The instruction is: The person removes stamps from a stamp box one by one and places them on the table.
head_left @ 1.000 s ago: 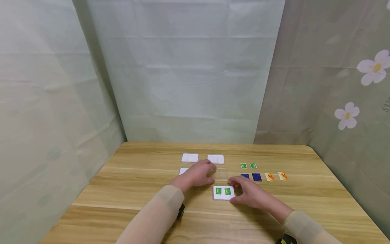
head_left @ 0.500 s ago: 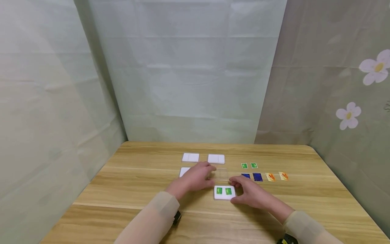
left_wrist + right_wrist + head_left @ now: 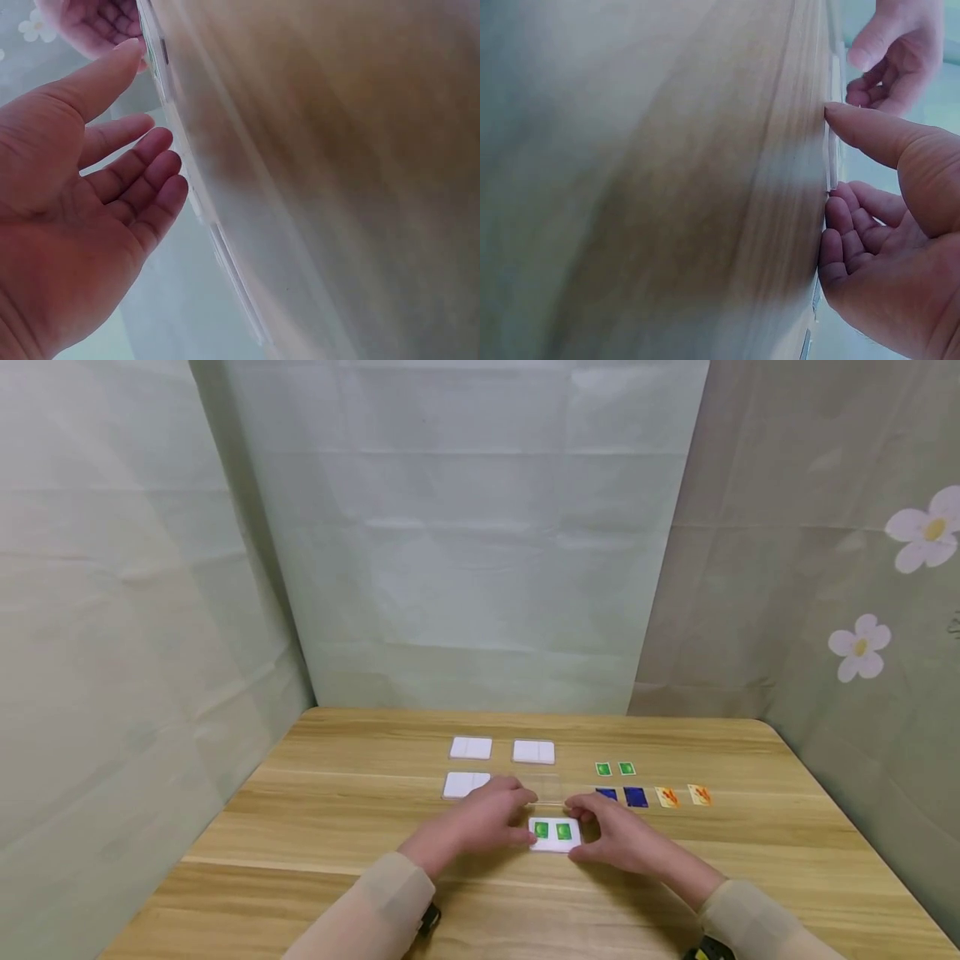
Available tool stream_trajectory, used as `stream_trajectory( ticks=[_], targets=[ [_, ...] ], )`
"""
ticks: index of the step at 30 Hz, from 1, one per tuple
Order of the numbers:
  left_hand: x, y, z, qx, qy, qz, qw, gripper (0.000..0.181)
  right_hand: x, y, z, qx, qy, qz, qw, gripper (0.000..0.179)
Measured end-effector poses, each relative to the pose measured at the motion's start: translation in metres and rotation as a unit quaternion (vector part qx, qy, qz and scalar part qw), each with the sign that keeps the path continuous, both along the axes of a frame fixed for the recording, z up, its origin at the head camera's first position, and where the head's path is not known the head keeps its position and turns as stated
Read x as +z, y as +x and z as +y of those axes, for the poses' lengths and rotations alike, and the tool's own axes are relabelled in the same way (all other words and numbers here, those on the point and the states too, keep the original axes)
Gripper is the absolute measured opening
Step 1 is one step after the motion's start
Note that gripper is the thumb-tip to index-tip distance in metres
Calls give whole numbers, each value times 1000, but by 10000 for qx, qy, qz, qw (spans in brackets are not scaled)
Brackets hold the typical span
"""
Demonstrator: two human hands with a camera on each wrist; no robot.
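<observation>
In the head view, a white rounded case (image 3: 554, 844) with two green squares lies flat before me. My right hand (image 3: 618, 833) holds its right side, thumb at the near corner and fingers at the far one; the right wrist view shows the case edge (image 3: 832, 161) between them. My left hand (image 3: 487, 820) hovers with fingers apart, its thumb tip overlapping the left edge of the case. In the left wrist view the left hand's palm (image 3: 82, 180) holds nothing. Behind the case lies a transparent cover (image 3: 546, 787), partly hidden by the left fingers.
Three white cases lie farther back: one by my left hand (image 3: 461, 783), a back left case (image 3: 471, 747) and a back right case (image 3: 533, 752). To the right are small green squares (image 3: 603, 769), dark blue squares (image 3: 636, 797) and orange squares (image 3: 667, 797) on the wooden table (image 3: 300, 827).
My left hand has drawn back toward me from the transparent cover, uncovering more of the white case beside it. Its thumb now reaches the green-square case. My right hand stays in place.
</observation>
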State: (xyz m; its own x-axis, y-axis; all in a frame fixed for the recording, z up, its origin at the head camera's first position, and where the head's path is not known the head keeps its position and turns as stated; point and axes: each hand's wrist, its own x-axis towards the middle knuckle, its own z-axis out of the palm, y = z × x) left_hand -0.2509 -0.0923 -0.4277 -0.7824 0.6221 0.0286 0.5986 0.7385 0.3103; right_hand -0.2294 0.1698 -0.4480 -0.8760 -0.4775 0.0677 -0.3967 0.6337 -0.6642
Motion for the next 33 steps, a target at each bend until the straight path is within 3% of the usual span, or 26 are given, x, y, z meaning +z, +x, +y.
stream_trajectory(
  ticks=[11, 33],
  targets=[
    [1, 9, 3, -114, -180, 107, 9997, 59, -1, 0, 1, 68, -84, -3, 9999, 61],
    [-5, 7, 5, -110, -249, 101, 9996, 55, 1, -1, 4, 269, 13, -72, 9996, 50]
  ],
)
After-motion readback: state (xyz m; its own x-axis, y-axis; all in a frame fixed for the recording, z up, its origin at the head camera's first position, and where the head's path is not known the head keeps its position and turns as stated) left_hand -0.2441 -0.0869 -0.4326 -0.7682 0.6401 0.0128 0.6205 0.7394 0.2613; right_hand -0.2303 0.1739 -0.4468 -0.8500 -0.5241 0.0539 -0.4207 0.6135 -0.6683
